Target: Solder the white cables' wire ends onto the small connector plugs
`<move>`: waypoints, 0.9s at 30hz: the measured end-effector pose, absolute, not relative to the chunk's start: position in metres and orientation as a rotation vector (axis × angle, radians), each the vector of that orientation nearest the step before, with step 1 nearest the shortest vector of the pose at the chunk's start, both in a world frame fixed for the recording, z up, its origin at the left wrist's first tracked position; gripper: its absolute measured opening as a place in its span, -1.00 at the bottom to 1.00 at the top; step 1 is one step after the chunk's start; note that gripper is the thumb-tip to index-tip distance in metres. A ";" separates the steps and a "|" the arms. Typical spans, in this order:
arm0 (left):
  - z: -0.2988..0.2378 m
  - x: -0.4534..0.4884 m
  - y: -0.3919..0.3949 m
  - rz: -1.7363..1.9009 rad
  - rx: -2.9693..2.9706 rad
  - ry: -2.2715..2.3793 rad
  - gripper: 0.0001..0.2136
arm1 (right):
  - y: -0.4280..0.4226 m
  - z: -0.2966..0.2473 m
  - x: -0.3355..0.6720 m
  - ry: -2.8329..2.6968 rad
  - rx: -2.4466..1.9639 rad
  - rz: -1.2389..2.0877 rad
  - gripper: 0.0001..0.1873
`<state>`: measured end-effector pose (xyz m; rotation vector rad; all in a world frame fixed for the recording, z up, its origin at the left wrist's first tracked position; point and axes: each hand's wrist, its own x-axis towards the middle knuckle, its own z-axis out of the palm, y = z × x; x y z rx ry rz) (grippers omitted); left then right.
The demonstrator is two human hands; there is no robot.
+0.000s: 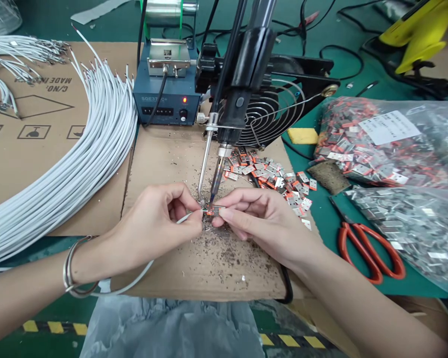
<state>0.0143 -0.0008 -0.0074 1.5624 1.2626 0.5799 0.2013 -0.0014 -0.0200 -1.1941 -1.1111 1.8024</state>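
My left hand [160,223] pinches a white cable [144,272] close to its end, with the rest of the cable trailing down past the wrist. Between finger and thumb, my right hand [257,216] grips a small USB connector [215,211] with a metal shell and an orange insert. The cable end meets the connector's orange side under the tip of a soldering iron [217,174], which is fixed in a stand above. Beside the tip, a thin metal solder feed tube [206,161] points down at the same spot. Fingers partly cover the joint.
Loose connectors [272,179] lie in a pile right of the iron. Behind stand a blue soldering station [166,102] and a fan [272,107]. Cables [108,134] fan out at left. Bagged connectors [358,134], a yellow sponge [302,135] and red-handled scissors [369,251] are at right.
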 end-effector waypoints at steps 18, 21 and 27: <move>-0.008 0.016 -0.001 0.594 1.593 1.266 -0.90 | -0.002 -0.019 0.200 -1.138 -1.183 1.785 -0.84; -0.008 0.016 -0.001 0.615 1.601 1.264 -0.91 | -0.002 -0.020 0.201 -1.123 -1.170 1.795 -0.86; -0.007 0.015 -0.002 0.614 1.605 1.253 -0.91 | -0.003 -0.020 0.201 -1.125 -1.159 1.793 -0.89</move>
